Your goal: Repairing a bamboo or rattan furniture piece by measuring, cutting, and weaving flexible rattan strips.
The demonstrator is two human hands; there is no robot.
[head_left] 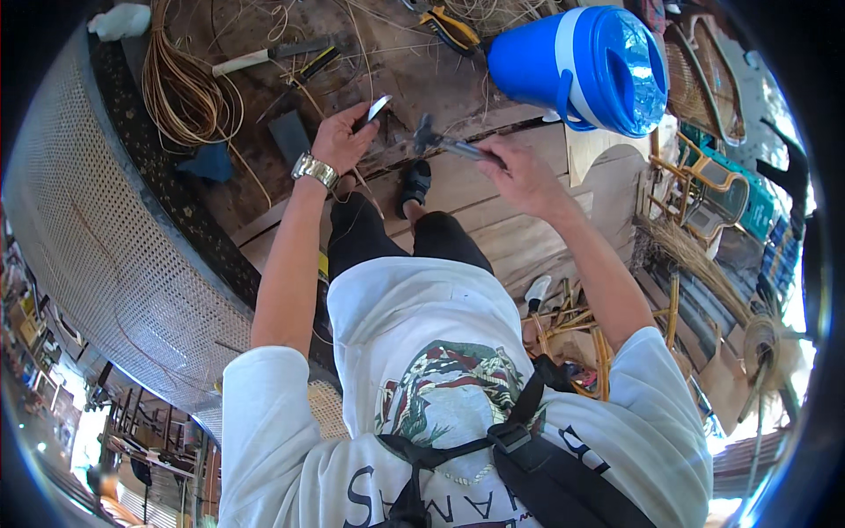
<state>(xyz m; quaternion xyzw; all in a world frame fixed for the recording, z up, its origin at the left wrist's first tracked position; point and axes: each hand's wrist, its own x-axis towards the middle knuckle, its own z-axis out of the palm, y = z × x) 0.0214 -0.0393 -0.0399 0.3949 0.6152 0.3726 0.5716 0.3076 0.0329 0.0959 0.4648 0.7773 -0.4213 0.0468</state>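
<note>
The left hand (343, 139) pinches a shiny silver metal piece (378, 107) over the brown wooden surface's (396, 70) near edge. The right hand (521, 174) grips a grey metal hammer (452, 146), apart from it; work looks unfinished.

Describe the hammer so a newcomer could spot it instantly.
Find the big blue cooler at upper right. Below and left of it, the right hand grips the hammer, its head pointing left. That dull, dark head sets it apart from the shiny piece in the left hand.
</note>
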